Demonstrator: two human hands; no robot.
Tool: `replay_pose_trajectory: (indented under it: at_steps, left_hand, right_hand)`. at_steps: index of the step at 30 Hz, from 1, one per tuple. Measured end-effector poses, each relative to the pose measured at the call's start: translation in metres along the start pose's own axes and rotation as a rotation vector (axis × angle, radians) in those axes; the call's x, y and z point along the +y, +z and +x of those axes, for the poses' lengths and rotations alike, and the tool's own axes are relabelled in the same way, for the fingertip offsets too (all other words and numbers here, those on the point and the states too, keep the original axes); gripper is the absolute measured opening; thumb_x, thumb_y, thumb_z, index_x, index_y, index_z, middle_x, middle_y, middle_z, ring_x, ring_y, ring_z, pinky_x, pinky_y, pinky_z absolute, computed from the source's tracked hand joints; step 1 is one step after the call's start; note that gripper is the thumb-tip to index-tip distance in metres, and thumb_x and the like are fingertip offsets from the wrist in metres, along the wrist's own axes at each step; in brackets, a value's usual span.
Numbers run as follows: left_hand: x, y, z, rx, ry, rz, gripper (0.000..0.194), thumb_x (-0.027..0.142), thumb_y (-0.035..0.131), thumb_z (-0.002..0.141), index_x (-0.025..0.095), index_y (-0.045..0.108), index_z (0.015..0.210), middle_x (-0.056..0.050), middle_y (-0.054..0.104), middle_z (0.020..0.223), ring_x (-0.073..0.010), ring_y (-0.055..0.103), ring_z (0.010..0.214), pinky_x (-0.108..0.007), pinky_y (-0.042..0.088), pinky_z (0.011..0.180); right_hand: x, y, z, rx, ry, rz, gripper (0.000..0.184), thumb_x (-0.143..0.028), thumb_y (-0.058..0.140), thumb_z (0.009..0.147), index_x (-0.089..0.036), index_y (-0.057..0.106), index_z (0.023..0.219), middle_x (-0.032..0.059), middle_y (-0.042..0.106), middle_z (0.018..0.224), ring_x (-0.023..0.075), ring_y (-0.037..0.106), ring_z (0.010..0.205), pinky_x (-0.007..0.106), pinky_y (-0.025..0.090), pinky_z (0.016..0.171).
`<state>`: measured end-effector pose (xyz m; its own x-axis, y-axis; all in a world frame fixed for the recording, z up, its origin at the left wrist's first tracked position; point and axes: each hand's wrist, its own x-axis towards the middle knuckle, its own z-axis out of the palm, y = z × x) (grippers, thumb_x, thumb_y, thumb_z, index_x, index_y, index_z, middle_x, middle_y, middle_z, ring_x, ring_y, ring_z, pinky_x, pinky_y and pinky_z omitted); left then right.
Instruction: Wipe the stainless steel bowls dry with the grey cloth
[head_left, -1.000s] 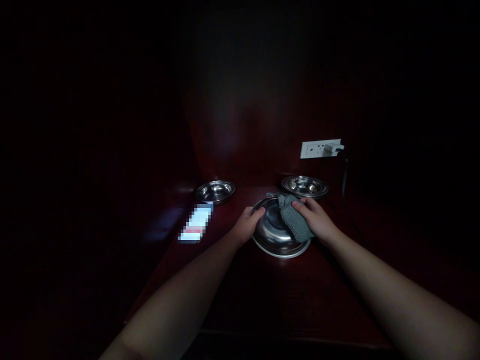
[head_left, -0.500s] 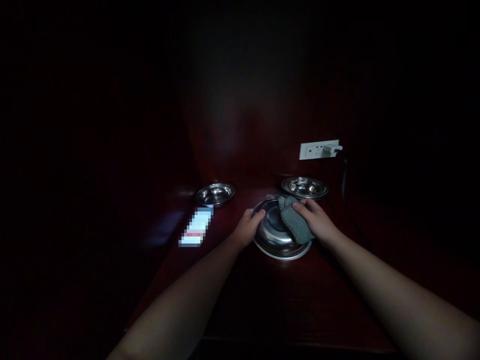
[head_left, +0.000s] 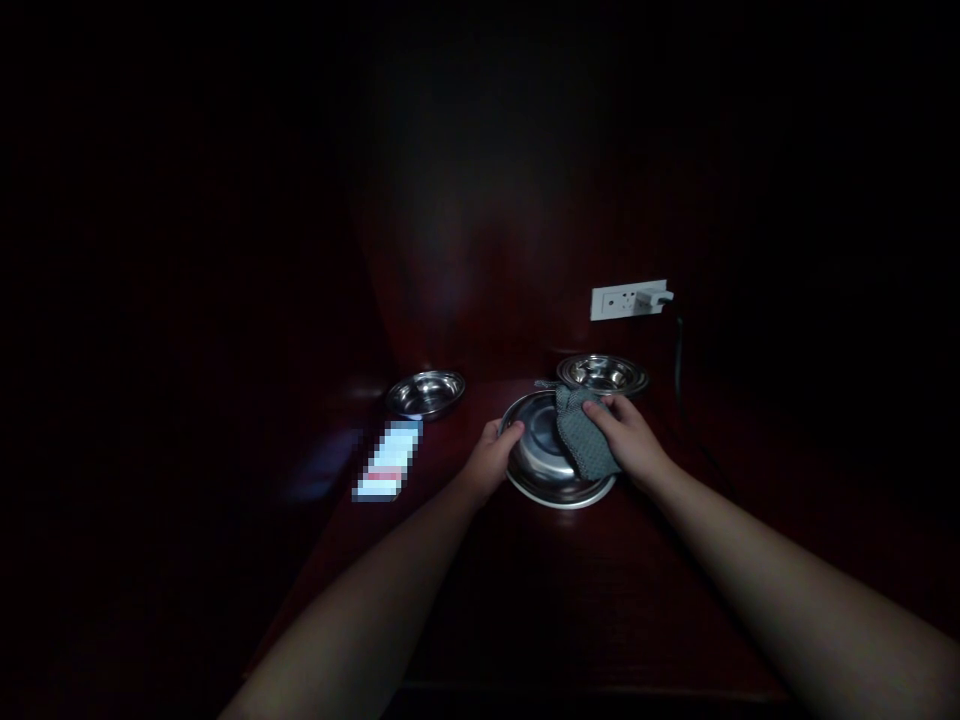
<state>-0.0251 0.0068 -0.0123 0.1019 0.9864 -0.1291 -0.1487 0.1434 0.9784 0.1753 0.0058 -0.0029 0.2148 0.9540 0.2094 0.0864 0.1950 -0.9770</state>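
Note:
A shiny steel bowl (head_left: pixel 541 462) rests on the dark red wooden table (head_left: pixel 570 590) in front of me. My left hand (head_left: pixel 491 456) grips the bowl's left rim, fingers curled over the edge. My right hand (head_left: pixel 628 438) presses a grey textured cloth (head_left: pixel 581 440) against the inside of the bowl on its right side, fingers closed on the cloth.
Two more steel bowls stand behind: one at the left (head_left: pixel 424 391), one at the right (head_left: pixel 602 373). A blurred light rectangle (head_left: pixel 387 462) lies left of my hands. A white wall socket (head_left: pixel 628 299) with a plug and dark cable (head_left: pixel 679 355) sits on the back panel.
The cloth and my right hand have shifted slightly within the bowl. My left hand keeps its hold on the rim. The view has drifted a little.

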Motion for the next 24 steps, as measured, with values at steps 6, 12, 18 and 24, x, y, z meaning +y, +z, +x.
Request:
replay_pose_trajectory:
  at_steps: [6,12,18,24]
  left_hand:
    - [-0.0024,-0.001,0.0037,0.013,0.066,0.021,0.046,0.046,0.064,0.072,0.017,0.053,0.106,-0.004,0.064,0.089,-0.0175,0.061,0.083,-0.032,0.045,0.078]
    - [-0.0027,-0.0023,0.0043,0.016,0.075,0.048,0.048,0.046,0.065,0.071,0.016,0.053,0.107,-0.005,0.065,0.09,-0.0178,0.061,0.084,-0.031,0.045,0.078]
    - [-0.003,-0.0016,0.0041,0.012,0.079,0.051,0.048,0.046,0.064,0.072,0.016,0.052,0.108,-0.004,0.065,0.089,-0.0176,0.061,0.083,-0.031,0.045,0.078]
    - [-0.0023,-0.0011,0.0034,0.011,0.078,0.049,0.047,0.046,0.064,0.072,0.017,0.052,0.108,-0.004,0.065,0.087,-0.0176,0.061,0.083,-0.031,0.045,0.079]
  right_hand:
    - [0.0016,-0.0007,0.0006,-0.01,-0.026,-0.012,0.038,-0.055,0.063,0.067,-0.022,0.052,0.082,-0.0005,0.061,0.074,0.0169,0.055,0.063,0.03,0.043,0.059]
    - [0.0003,-0.0005,0.0004,-0.001,-0.016,-0.023,0.037,-0.054,0.063,0.067,-0.022,0.052,0.08,-0.0012,0.059,0.073,0.0157,0.053,0.063,0.029,0.042,0.06]
    - [-0.0012,-0.0007,0.0,-0.011,-0.013,-0.025,0.037,-0.054,0.062,0.068,-0.021,0.052,0.082,-0.0008,0.058,0.074,0.0157,0.052,0.064,0.029,0.041,0.059]
    - [-0.0011,-0.0012,0.0002,-0.01,-0.013,-0.034,0.038,-0.055,0.062,0.067,-0.022,0.052,0.082,-0.0005,0.059,0.074,0.0166,0.053,0.065,0.03,0.042,0.061]
